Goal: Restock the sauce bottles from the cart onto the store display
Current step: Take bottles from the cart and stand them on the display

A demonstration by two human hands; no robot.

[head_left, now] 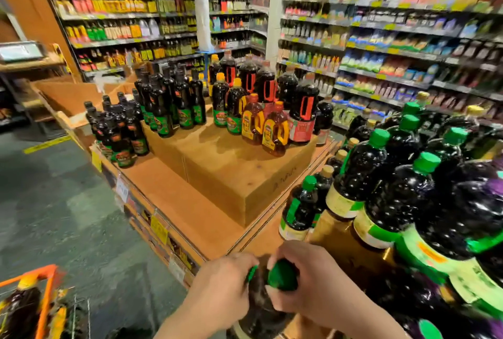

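Note:
Both hands hold one dark sauce bottle (261, 308) with a green cap (283, 276) at the bottom centre, over the near corner of the wooden display (179, 202). My left hand (220, 292) grips its neck and shoulder from the left. My right hand (307, 281) curls round the cap from the right. The bottle's base is hidden. Several matching green-capped bottles (402, 197) stand packed on the display to the right. The orange cart (40, 298), bottom left, holds more dark bottles.
A cardboard box (239, 175) on the display carries tall dark bottles (174, 104) and amber jugs (275, 129). Stocked store shelves (381, 47) line the back and right. Grey floor (68, 216) lies between cart and display. Yellow price tags hang on the display edge.

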